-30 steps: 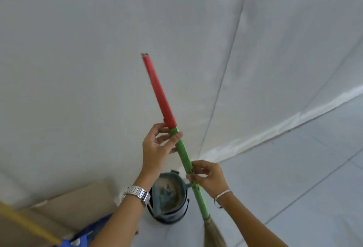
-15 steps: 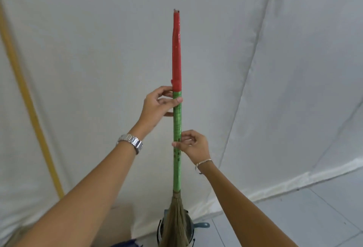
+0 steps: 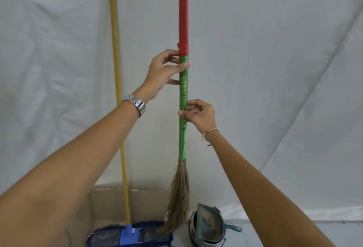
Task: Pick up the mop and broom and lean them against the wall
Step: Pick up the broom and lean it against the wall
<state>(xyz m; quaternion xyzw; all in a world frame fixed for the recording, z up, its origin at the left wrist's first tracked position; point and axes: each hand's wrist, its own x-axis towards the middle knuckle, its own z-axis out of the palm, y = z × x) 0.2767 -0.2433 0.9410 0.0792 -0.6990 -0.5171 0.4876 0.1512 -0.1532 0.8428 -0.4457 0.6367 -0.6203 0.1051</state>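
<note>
The broom (image 3: 183, 93) stands upright in front of the white wall (image 3: 265, 70); its handle is red above and green below, with straw bristles (image 3: 178, 199) touching the floor. My left hand (image 3: 164, 72) grips the handle just under the red part. Lower down, my right hand (image 3: 199, 114) pinches the green part with fingertips. The mop, with a yellow pole (image 3: 117, 93) and a blue flat head (image 3: 130, 236), leans upright against the wall left of the broom.
A grey-blue dustpan (image 3: 208, 225) sits in a small bin on the floor right of the bristles. Brown cardboard (image 3: 110, 205) stands against the wall behind the mop head. Pale floor tiles (image 3: 255, 233) lie at the lower right.
The broom has gone from tilted to upright close to the wall. The view dropped, bringing the bristles, mop head and dustpan into sight. Both hands kept their hold on the handle.
</note>
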